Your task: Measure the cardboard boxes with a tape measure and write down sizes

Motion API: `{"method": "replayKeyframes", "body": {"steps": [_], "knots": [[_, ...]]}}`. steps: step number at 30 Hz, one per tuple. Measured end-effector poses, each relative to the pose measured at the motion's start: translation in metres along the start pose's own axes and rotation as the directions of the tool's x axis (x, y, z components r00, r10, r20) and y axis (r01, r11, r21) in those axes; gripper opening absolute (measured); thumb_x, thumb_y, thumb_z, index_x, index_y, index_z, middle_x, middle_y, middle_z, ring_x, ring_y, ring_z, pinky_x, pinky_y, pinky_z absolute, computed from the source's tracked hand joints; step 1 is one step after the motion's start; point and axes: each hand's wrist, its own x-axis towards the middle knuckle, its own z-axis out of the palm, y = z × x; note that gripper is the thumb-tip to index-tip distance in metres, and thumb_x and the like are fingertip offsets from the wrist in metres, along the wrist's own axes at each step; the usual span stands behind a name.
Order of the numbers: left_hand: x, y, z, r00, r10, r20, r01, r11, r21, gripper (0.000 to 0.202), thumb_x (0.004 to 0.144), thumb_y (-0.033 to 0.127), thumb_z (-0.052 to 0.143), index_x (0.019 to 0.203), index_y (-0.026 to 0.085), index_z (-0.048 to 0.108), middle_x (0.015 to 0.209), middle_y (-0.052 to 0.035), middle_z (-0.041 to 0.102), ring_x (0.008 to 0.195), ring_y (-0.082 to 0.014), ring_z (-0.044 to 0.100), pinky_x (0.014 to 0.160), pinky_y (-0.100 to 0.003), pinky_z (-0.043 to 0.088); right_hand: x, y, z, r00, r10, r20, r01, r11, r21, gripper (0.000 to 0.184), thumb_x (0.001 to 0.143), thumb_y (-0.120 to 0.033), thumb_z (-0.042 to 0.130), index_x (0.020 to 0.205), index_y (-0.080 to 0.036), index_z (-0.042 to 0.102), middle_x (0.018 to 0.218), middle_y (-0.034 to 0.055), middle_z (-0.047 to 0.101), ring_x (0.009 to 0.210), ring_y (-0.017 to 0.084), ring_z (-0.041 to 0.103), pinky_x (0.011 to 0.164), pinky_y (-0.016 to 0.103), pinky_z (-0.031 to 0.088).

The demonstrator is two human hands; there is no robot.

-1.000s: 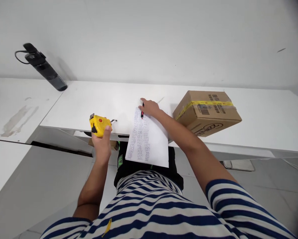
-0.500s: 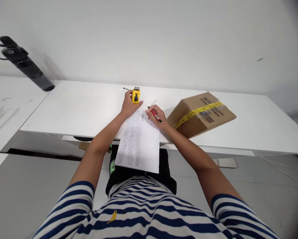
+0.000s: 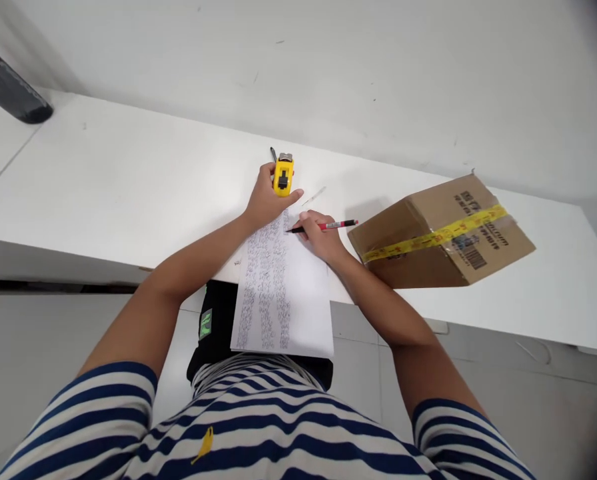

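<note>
Pen (image 3: 328, 225) on paper (image 3: 298, 313) overhanging table (image 3: 128, 187) edge

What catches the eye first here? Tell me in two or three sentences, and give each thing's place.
The left hand grips a yellow tape measure at the far end of a sheet of paper covered in columns of writing. The sheet overhangs the near edge of the white table. The right hand holds a red pen tip-down on the sheet, and a cardboard box banded with yellow tape sits just to the right.
</note>
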Motion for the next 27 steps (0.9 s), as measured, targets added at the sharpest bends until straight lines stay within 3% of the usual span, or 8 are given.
{"method": "replayKeyframes", "body": {"steps": [7, 13, 18, 27], "knots": [[-0.001, -0.005, 0.0, 1.0, 0.0, 0.015, 0.001, 0.998, -0.069, 0.066, 0.073, 0.027, 0.093, 0.125, 0.025, 0.053, 0.122, -0.009, 0.064, 0.12, -0.0294, 0.064, 0.111, -0.055, 0.049, -0.014, -0.016, 0.008, 0.989, 0.085, -0.119, -0.091, 0.995, -0.05, 0.057, 0.088, -0.074, 0.063, 0.063, -0.023, 0.063, 0.053, -0.0035, 0.052, 0.055, 0.013, 0.047, 0.058, 0.03, 0.039], [0.001, -0.009, 0.003, 1.0, 0.001, 0.012, 0.0, 0.995, -0.098, 0.066, 0.074, 0.03, 0.093, 0.126, 0.028, 0.052, 0.126, -0.0075, 0.061, 0.133, -0.0327, 0.058, 0.116, -0.057, 0.045, -0.021, -0.007, 0.011, 0.999, 0.029, -0.042, -0.034, 0.992, -0.12, 0.063, 0.088, -0.071, 0.065, 0.053, -0.024, 0.043, 0.053, -0.0038, 0.043, 0.055, 0.011, 0.038, 0.054, 0.03, 0.031], [0.003, -0.014, 0.005, 0.999, 0.005, 0.045, 0.0, 0.994, -0.111, 0.065, 0.078, 0.025, 0.089, 0.131, 0.026, 0.051, 0.129, -0.0085, 0.057, 0.148, -0.036, 0.046, 0.122, -0.06, 0.037, -0.021, -0.006, 0.009, 1.0, -0.013, -0.014, 0.01, 0.979, -0.205, 0.058, 0.093, -0.064, 0.061, 0.055, -0.023, 0.045, 0.054, -0.0037, 0.044, 0.055, 0.011, 0.04, 0.056, 0.031, 0.033], [0.005, -0.024, 0.009, 0.998, 0.03, 0.05, -0.027, 0.999, -0.046, 0.059, 0.084, 0.028, 0.084, 0.133, 0.025, 0.051, 0.129, -0.0086, 0.055, 0.148, -0.0362, 0.045, 0.122, -0.063, 0.035, -0.021, -0.006, 0.008, 0.999, -0.041, -0.023, 0.033, 0.959, -0.281, 0.054, 0.096, -0.059, 0.059, 0.056, -0.023, 0.048, 0.054, -0.0029, 0.049, 0.055, 0.011, 0.044, 0.055, 0.031, 0.033]]}}
